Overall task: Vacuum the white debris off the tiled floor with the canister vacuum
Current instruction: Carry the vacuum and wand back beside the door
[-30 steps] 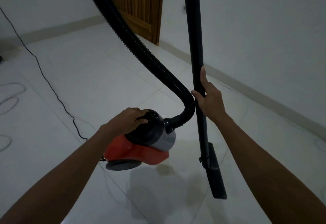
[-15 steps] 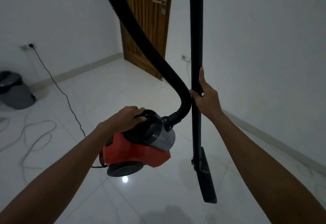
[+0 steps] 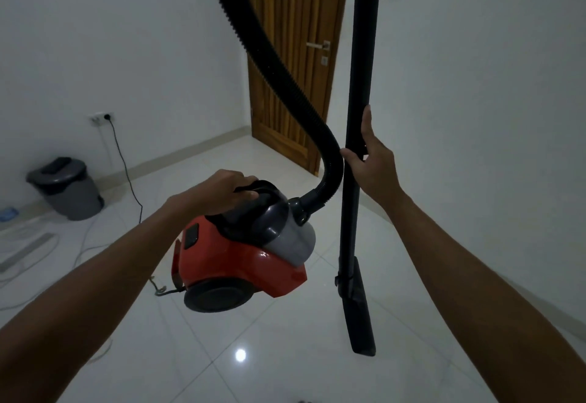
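Observation:
A red and grey canister vacuum hangs above the white tiled floor. My left hand grips the black carry handle on its top. A black ribbed hose curves up from the canister's front and out of the top of the view. My right hand holds the upright black wand, thumb along the tube. The flat floor nozzle hangs at the wand's lower end. No white debris shows on the visible tiles.
A wooden door stands shut in the far corner. A grey lidded bin sits by the left wall, below a wall socket with a black cord plugged in. Loose cables and a power strip lie at the left.
The view has tilted up, bringing the door, bin and wall socket into sight. Both hands keep their grips, with canister and wand carried off the floor.

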